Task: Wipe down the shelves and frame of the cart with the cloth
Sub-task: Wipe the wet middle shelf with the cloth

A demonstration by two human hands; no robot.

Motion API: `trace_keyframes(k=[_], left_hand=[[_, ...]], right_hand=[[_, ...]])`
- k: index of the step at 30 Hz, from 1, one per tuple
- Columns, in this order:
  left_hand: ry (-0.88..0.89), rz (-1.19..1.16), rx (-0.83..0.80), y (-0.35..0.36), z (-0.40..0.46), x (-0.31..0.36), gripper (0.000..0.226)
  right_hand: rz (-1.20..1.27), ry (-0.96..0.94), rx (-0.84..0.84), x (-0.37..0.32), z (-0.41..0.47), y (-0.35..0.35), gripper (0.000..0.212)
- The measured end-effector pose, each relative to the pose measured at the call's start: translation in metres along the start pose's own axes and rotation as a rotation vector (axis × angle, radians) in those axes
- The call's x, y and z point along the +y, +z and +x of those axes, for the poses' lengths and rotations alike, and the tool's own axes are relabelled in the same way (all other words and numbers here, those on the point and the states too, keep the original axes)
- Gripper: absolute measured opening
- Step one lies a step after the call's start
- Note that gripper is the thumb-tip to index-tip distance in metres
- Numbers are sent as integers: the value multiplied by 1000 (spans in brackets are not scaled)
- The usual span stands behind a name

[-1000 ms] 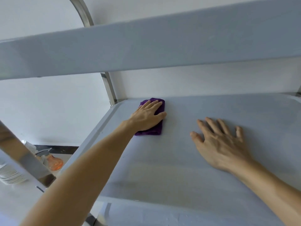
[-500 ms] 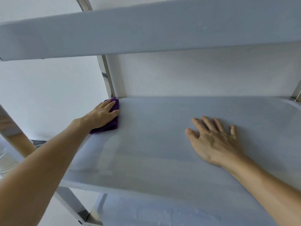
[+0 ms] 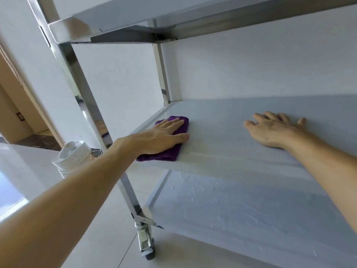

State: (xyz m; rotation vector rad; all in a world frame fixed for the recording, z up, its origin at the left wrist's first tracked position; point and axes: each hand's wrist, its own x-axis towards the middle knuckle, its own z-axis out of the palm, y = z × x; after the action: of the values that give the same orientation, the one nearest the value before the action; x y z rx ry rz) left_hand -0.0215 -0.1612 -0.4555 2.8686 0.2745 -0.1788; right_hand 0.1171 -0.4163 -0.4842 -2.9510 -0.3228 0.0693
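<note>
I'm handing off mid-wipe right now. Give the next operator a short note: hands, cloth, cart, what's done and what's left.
Left hand: flat, pressing the purple cloth onto the middle shelf at its front left corner.
Right hand: open, palm down on the same shelf further right, bracing.
Done: cannot confirm any surface is finished; the middle shelf is being wiped.
Left: rest of the middle shelf, bottom shelf, top shelf, metal frame posts.

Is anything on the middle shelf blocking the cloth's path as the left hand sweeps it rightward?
Only the right hand, resting flat farther right on the middle shelf. The bare shelf between it and the purple cloth under the left hand holds nothing visible.
</note>
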Motion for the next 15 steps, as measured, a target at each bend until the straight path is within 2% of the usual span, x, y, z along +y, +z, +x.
trace_keyframes(k=[3,7,11,13,15], left_hand=[[123,-16,56,18,-15,34,70],[282,-21,303,49,-26,68,64],[322,-69,454,56,-29,62,54],[358,-70,605,61,-35,59,54],[447,-33,706,66,-40,54,59]], right_hand=[[-22,-29,37,-4,-5,-5,58],[-83,-3,191,-16,-21,-9,45],[-103,-7,263,-26,-44,-12,34],[-106,-22,266,-24,-59,-9,25],[-91,-64,280,-20,-76,-6,30]])
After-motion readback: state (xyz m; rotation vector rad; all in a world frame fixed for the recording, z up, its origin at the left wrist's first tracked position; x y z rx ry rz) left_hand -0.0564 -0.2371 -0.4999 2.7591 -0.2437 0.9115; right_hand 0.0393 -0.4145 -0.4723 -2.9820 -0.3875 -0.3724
